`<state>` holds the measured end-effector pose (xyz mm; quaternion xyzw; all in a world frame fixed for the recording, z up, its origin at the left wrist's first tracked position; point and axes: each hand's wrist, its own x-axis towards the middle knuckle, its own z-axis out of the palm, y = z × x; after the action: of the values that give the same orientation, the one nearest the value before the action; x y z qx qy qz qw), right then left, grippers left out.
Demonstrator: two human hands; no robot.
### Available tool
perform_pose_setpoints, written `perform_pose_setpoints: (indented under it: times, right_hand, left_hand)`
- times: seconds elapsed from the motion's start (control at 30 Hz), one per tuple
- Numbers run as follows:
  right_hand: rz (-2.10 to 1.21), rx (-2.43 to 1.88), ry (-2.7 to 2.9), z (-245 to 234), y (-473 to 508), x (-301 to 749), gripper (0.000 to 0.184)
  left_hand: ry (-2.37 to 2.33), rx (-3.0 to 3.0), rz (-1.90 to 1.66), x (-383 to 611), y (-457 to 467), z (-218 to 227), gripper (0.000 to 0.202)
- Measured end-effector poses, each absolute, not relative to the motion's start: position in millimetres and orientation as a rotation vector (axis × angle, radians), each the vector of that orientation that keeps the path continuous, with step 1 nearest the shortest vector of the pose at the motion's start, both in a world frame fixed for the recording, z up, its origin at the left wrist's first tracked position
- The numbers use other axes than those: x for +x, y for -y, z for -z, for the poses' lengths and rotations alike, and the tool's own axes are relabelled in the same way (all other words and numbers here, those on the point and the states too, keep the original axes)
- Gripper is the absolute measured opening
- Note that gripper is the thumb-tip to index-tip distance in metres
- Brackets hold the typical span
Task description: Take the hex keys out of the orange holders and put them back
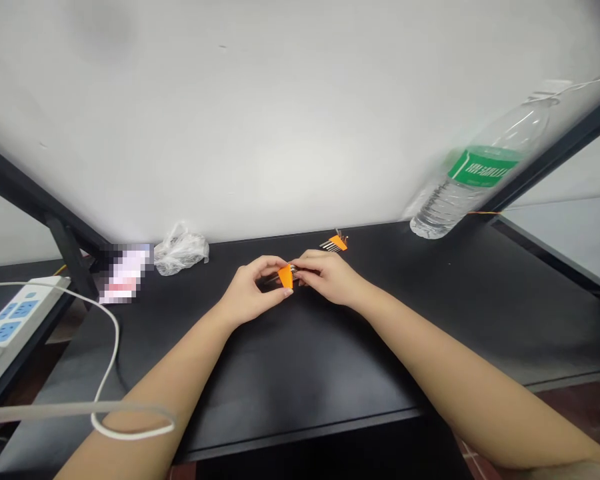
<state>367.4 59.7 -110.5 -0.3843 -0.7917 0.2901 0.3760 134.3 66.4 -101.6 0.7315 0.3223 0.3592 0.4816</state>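
Note:
Just above the middle of the black table, my left hand (253, 293) is closed on an orange hex key holder (286, 277), thumb and fingers on either side of it. Metal hex keys stick out of the holder, partly covered by my fingers. My right hand (327, 277) meets it from the right, its fingertips pinched on the bent ends of the hex keys (294, 269). How many keys it touches is hidden. Behind my right hand, a second hex key set (337, 242) in a similar orange holder lies on the table.
A large clear bottle (483, 167) with a green label stands at the back right by the wall. At the back left lie a crumpled plastic bag (181, 250) and a blurred-out item (126, 273). A white power strip (17, 320) and a white cable (114, 333) are at the left.

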Motion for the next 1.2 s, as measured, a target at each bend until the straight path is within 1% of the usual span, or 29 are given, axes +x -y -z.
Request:
perform_pose_setpoints:
  times: [0.13, 0.33, 0.5, 0.67, 0.73, 0.8, 1.03, 1.2]
  right_hand:
    - [-0.573, -1.012, 2.173, 107, -63, 377, 0.025]
    - [-0.421, -1.156, 2.391, 111, -71, 402, 0.018]
    - [-0.364, -1.189, 2.515, 118, -74, 398, 0.017]
    - [-0.219, -1.311, 2.606, 113, -66, 386, 0.011]
    - [-0.166, -1.353, 2.627, 110, -61, 382, 0.012]
    - [-0.183, -1.354, 2.611, 106, -59, 380, 0.013]
    - [-0.508, -1.231, 2.368, 95, -61, 388, 0.011]
    - [-0.645, -1.151, 2.326, 90, -58, 389, 0.012]
  left_hand:
    - [-0.789, 1.824, -0.925, 135, -65, 101, 0.045]
    - [-0.951, 1.936, -1.017, 131, -71, 105, 0.041]
    - [-1.034, 1.997, -1.012, 129, -74, 109, 0.042]
    - [-1.037, 2.024, -0.997, 129, -74, 110, 0.044]
    - [-1.045, 2.027, -0.989, 129, -75, 111, 0.045]
    - [-1.055, 2.034, -0.973, 128, -76, 112, 0.045]
    - [-1.01, 2.048, -0.919, 126, -76, 113, 0.049]
    - [-0.961, 2.045, -0.926, 127, -74, 111, 0.05]
